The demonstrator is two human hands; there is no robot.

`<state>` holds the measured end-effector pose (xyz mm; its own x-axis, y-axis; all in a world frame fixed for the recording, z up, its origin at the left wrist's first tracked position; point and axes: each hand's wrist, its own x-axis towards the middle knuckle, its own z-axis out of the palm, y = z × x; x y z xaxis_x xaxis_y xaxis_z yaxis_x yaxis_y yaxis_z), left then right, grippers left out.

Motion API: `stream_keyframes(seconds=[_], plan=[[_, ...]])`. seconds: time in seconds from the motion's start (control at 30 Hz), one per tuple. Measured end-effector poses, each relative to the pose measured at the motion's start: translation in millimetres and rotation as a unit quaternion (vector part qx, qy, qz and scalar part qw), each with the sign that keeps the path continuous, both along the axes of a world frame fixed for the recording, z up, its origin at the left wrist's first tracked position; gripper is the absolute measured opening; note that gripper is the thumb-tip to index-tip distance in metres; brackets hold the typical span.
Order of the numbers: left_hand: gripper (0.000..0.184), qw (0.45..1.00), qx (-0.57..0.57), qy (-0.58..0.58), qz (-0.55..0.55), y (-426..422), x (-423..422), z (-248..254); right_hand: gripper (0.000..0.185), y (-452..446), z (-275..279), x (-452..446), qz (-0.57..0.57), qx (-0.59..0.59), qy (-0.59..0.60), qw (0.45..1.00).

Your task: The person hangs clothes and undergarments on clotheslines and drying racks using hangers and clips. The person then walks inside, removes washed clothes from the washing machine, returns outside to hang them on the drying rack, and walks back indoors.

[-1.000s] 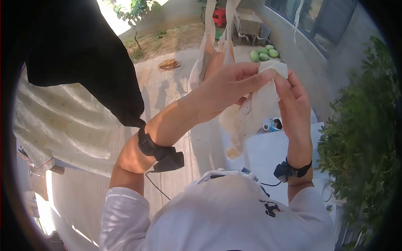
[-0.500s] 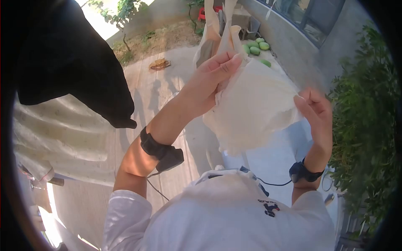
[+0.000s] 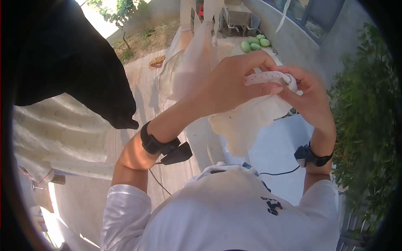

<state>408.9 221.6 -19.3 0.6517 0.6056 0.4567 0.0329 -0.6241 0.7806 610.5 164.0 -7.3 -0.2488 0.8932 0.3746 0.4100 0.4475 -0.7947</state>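
A thin, pale cloth (image 3: 247, 125) hangs from my two hands, its lower edge wavy and loose. At its top, a bunched white part with small dark dots (image 3: 268, 78) shows between the fingers. My left hand (image 3: 238, 79) pinches this part with thumb and fingers. Close beside it, my right hand (image 3: 307, 90) grips the other end, fingers curled round it. The hands nearly meet at chest height and above. Just beyond my left hand, a sheer pale item with straps (image 3: 184, 71) hangs.
A black cloth (image 3: 79, 67) hangs at the left above a pale patterned sheet (image 3: 63, 134). Green melons (image 3: 253, 44) lie by the wall near a cart (image 3: 236, 16). A leafy bush (image 3: 368, 121) stands at the right. Black bands with cables circle both arms.
My hands have come together from holding the cloth spread apart. The cloth is now bunched at the top, showing a dotted part. The hanging sheer item appears further left.
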Motion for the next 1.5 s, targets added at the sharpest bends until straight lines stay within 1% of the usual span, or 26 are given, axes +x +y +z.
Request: stream_keyframes(seconds=[0.13, 0.4, 0.5, 0.57, 0.6, 0.63, 0.7, 0.73, 0.77, 0.8, 0.83, 0.87, 0.9, 0.93, 0.97, 1.0, 1.03, 1.07, 1.13, 1.2, 1.27, 1.33, 1.37, 1.43, 1.47, 1.5], plan=[[0.026, 0.997, -0.054, 0.039, 0.031, -1, -8, -12, 0.017, 0, -5, 4, -0.046, 0.004, 0.026, 0.999], [0.024, 0.971, -0.233, -0.045, -0.031, 9, 10, -88, 0.016, 5, 2, 14, -0.035, -0.028, 0.036, 0.998], [0.027, 0.979, -0.198, 0.027, -0.028, 11, 3, -114, 0.017, 10, -14, 28, -0.050, 0.039, -0.025, 0.998], [0.027, 0.966, -0.252, -0.044, -0.037, 11, -7, -116, 0.017, 9, -20, 40, -0.021, -0.146, 0.055, 0.988], [0.028, 0.944, -0.306, -0.116, -0.042, 11, -10, -114, 0.017, 10, -26, 48, -0.026, -0.145, 0.057, 0.987], [0.028, 0.943, -0.308, -0.114, -0.046, 8, -11, -101, 0.018, 11, -34, 57, 0.022, -0.223, 0.038, 0.974], [0.027, 0.956, -0.281, -0.087, -0.009, 8, -11, -73, 0.020, 12, -56, 63, 0.070, -0.304, 0.020, 0.950], [0.026, 0.983, -0.175, -0.035, 0.042, 13, -10, -71, 0.022, 11, -68, 62, 0.139, -0.315, 0.152, 0.927], [0.026, 0.983, -0.177, -0.035, 0.041, 14, -9, -68, 0.024, 9, -73, 61, 0.204, -0.318, 0.280, 0.883], [0.024, 0.990, -0.102, 0.040, 0.087, 14, -8, -65, 0.024, 7, -72, 58, 0.203, -0.318, 0.280, 0.883], [0.023, 0.984, -0.025, 0.114, 0.131, 15, -7, -63, 0.024, 7, -70, 51, 0.193, -0.346, 0.366, 0.842], [0.023, 0.984, -0.022, 0.116, 0.131, 14, -2, -62, 0.024, 7, -70, 47, 0.181, -0.370, 0.450, 0.793], [0.018, 0.984, 0.055, 0.079, 0.152, 11, 1, -62, 0.024, 6, -72, 43, 0.181, -0.367, 0.453, 0.792], [0.014, 0.976, 0.130, 0.041, 0.173, 10, 3, -62, 0.023, 5, -75, 38, 0.101, -0.303, 0.346, 0.882], [0.014, 0.976, 0.130, 0.043, 0.171, 11, 4, -63, 0.022, 4, -79, 37, 0.018, -0.230, 0.228, 0.946], [0.011, 0.970, 0.170, 0.044, 0.168, 13, 4, -64, 0.022, 4, -79, 38, 0.018, -0.230, 0.230, 0.945], [0.012, 0.963, 0.209, 0.045, 0.165, 13, 4, -65, 0.024, 4, -79, 38, -0.116, -0.079, -0.003, 0.990], [0.012, 0.963, 0.208, 0.048, 0.165, 10, 5, -65, 0.025, 4, -79, 39, -0.238, 0.079, -0.236, 0.939], [0.019, 0.959, 0.216, 0.142, 0.119, 3, 4, -63, 0.026, 9, -75, 43, -0.295, 0.073, -0.273, 0.913], [0.023, 0.951, 0.224, 0.157, 0.143, 4, 7, -76, 0.028, 7, -69, 52, -0.350, 0.067, -0.309, 0.882], [0.026, 0.943, 0.231, 0.170, 0.171, 12, 7, -93, 0.028, 5, -58, 60, -0.248, 0.087, -0.141, 0.954], [0.038, 0.909, 0.261, 0.162, 0.282, 25, 8, -108, 0.028, -4, -41, 54, -0.251, 0.095, -0.128, 0.955], [0.038, 0.909, 0.261, 0.161, 0.281, 31, 8, -114, 0.028, -8, -33, 52, -0.255, 0.104, -0.114, 0.955], [0.031, 0.782, 0.471, 0.134, 0.386, 41, 9, -123, 0.030, -12, -20, 64, -0.281, 0.130, -0.117, 0.944], [0.031, 0.783, 0.471, 0.133, 0.384, 44, 6, -131, 0.032, -14, -17, 71, -0.304, 0.154, -0.121, 0.932], [0.029, 0.846, 0.351, 0.155, 0.370, 44, 3, -129, 0.032, -14, -17, 79, -0.308, 0.155, -0.121, 0.931]])
